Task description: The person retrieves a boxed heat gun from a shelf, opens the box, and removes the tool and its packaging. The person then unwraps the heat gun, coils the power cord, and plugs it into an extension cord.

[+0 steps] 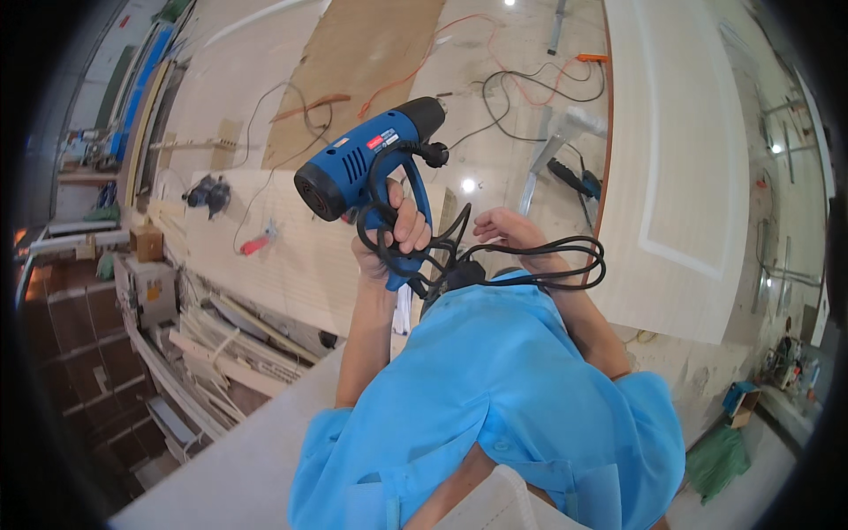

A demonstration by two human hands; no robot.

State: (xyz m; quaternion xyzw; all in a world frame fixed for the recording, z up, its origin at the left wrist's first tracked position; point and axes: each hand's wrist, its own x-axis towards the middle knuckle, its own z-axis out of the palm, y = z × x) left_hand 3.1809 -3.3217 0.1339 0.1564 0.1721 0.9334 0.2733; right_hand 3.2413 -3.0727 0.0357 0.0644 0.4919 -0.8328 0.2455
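A blue and black heat gun (364,161) is gripped by its handle in my left hand (408,225), whose fingers wrap round it. Its dark nozzle points to the far right. The gun's black power cord (565,252) is looped in a bundle that hangs beside the handle and stretches across in front of my right forearm. A plug (433,155) on the cord rests against the gun's body. To the right of the bundle, my right hand (505,227) is held with loosely bent fingers and nothing in it.
Pale boards (283,212) lie ahead, with a red-handled tool (256,243) and a dark power tool (208,194) on them. A large panel (680,177) stands at the right. Thin cables (508,97) trail across the floor. Scrap strips (234,344) are piled at the left.
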